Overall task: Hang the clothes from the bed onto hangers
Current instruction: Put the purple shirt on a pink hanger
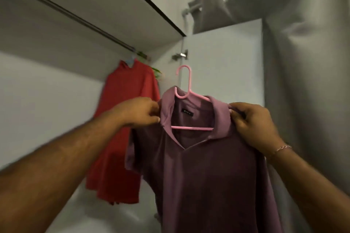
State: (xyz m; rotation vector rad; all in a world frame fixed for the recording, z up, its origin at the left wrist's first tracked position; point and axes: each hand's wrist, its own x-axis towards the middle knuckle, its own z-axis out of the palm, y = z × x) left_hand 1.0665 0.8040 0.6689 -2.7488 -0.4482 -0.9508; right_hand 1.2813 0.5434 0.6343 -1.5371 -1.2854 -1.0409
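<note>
A purple polo shirt (204, 172) is held up in front of an open wardrobe, already threaded onto a pink hanger (186, 100) whose hook stands free above the collar. The shirt's left shoulder is pinched by the left hand (142, 112), fingers pressed together on the cloth beside the collar; the right shoulder and the hanger's end are pinched likewise by the right hand (253, 125). A red shirt (121, 128) is seen hanging from the wardrobe rail (62, 10) at the far end (its own hanger is largely hidden).

The step in hand is judged to be the seating of the shoulders before hanging. The seams should be drawn evenly over both hanger arms and the collar left flat. The hook should then be raised squarely to the rail beside the red shirt.
</note>
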